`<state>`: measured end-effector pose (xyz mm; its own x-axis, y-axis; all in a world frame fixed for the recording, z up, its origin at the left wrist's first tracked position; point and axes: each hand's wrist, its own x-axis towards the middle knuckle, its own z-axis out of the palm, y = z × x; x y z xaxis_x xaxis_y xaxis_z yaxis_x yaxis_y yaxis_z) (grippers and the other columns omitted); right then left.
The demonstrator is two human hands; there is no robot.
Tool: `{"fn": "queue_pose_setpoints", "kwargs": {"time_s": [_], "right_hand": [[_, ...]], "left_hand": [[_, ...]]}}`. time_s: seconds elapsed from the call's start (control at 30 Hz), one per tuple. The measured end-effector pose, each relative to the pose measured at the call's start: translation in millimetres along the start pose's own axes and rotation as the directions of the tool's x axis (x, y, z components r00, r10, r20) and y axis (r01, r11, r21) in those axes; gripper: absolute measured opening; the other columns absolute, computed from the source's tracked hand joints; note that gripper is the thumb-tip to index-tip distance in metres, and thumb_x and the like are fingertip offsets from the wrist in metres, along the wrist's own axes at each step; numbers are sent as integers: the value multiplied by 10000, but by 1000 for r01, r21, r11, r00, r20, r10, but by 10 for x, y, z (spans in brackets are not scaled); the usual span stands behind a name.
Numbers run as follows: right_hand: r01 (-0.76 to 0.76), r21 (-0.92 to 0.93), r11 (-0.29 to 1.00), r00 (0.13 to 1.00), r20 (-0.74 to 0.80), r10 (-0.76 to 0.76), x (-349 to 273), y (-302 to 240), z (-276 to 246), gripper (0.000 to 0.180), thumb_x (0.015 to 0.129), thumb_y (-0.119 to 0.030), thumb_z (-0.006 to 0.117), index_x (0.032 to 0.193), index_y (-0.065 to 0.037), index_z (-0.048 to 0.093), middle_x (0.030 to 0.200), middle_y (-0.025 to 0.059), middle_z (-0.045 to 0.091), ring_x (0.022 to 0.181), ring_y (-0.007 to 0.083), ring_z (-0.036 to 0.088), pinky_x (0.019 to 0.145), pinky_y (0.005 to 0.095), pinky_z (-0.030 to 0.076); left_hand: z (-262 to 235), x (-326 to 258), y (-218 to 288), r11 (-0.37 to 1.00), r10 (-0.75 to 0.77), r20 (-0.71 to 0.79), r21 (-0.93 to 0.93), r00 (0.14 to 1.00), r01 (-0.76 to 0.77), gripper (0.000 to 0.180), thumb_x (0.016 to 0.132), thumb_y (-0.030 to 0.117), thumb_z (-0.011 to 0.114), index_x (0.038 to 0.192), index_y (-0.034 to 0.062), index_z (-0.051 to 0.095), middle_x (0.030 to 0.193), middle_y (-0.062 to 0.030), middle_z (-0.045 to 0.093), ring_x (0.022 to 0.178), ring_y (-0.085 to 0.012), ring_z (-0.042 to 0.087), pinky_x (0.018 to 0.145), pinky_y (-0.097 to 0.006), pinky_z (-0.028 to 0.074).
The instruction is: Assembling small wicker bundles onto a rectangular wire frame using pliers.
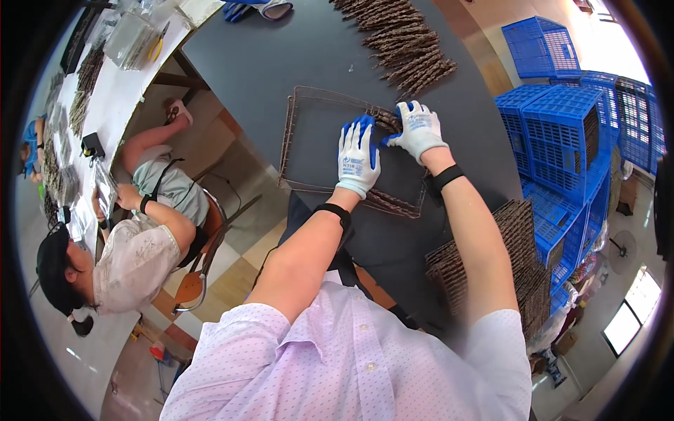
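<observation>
A rectangular wire frame (283,144), its sides wrapped in brown twig-like strands, lies flat on the dark table in front of me. My left hand (358,156), in a white and blue glove, reaches over the frame with its fingers stretched out inside it. At the frame's far right corner my right hand (420,130), gloved alike, rests on a cluster of brown twig strands (385,118). Its thumb and fingers are spread apart, with the strands running between and under them. More strands (393,203) line the frame's near side.
Many twig bundles (407,45) lie along the far table side. A twig panel stack (491,259) sits by my right arm. Blue plastic crates (554,133) stand at right. Left, a seated person (144,263) works at a white table (112,105). Another blue glove (256,8) lies far off.
</observation>
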<state>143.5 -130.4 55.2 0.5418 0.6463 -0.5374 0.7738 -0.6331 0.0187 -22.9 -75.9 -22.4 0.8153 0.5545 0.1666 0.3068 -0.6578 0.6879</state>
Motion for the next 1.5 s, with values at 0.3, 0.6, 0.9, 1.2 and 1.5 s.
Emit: {"fn": "queue_pose_setpoints", "kwargs": {"time_s": [0.3, 0.6, 0.9, 1.2, 1.5], "right_hand": [[224, -5, 975, 973, 61, -224, 164, 129, -51, 533, 867, -412, 698, 1228, -44, 560, 1177, 156, 634, 1122, 314, 610, 962, 403, 483], [156, -389, 908, 967, -127, -221, 39, -124, 247, 197, 896, -153, 567, 1076, -86, 608, 1004, 123, 683, 907, 259, 685, 764, 406, 537], [174, -262, 949, 958, -178, -225, -17, 69, 254, 228, 914, -182, 573, 1124, -97, 601, 1061, 108, 675, 1007, 254, 660, 854, 389, 519], [167, 804, 571, 865, -397, 306, -125, 285, 318, 215, 850, -180, 745, 1029, -88, 667, 895, 79, 693, 811, 183, 660, 788, 308, 520], [677, 280, -681, 675, 133, 726, -648, 1214, 803, 132, 953, -223, 670, 971, -99, 630, 724, 40, 610, 656, 165, 601, 652, 302, 534]], "left_hand": [[8, -20, 3, 1000, -30, -55, -11, 998, 29, 662, 824, 187, 670, 1410, 1, 424, 1443, -195, 461, 1345, -378, 412, 1176, -519, 247], [53, -16, -12, 1000, -12, -109, 26, 994, 15, 595, 842, 174, 666, 1380, 17, 467, 1395, -168, 514, 1319, -352, 453, 1158, -519, 278], [53, 17, 35, 999, -47, -114, 7, 992, 48, 565, 859, 133, 622, 1389, 28, 456, 1412, -174, 491, 1332, -371, 430, 1158, -526, 274], [103, 27, 28, 988, -94, -104, 112, 990, 105, 493, 878, 134, 591, 1347, 15, 495, 1411, -174, 500, 1341, -367, 422, 1160, -525, 271], [110, 9, 28, 988, -76, -111, 127, 991, 89, 500, 870, 127, 595, 1348, 14, 501, 1416, -169, 499, 1343, -360, 425, 1166, -520, 267]]}}
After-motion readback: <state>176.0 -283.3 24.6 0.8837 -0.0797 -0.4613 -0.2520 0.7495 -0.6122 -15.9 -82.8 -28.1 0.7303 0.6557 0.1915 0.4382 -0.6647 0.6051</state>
